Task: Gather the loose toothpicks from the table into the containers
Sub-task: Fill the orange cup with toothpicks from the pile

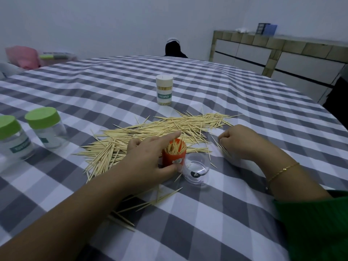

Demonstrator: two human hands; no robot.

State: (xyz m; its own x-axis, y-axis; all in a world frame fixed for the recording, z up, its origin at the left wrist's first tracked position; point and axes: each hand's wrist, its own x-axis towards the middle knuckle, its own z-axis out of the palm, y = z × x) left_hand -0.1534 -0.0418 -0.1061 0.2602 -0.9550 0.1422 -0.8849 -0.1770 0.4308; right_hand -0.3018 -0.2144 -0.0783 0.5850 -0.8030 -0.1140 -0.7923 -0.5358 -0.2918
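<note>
Head view: left hand point(148, 157) is holding the orange cup point(174, 154) at frame centre. Right hand point(243, 141) is pinching toothpicks point(223, 147) just right of the cup, long axes running diagonally. Main pile point(150, 130) is lying behind the cup on the table point(244, 213).

Setting: room in a home, probably a dining area. Evidence: large table under a grey-and-white checked cloth point(226, 87); plain pale painted walls point(113, 21); long low sideboard with white drawer fronts and a tan tiled frame point(282, 51) against the right wall, small blue boxes point(266, 29) on top; pink soft bundle point(22, 55) at the table's far left edge.
</note>
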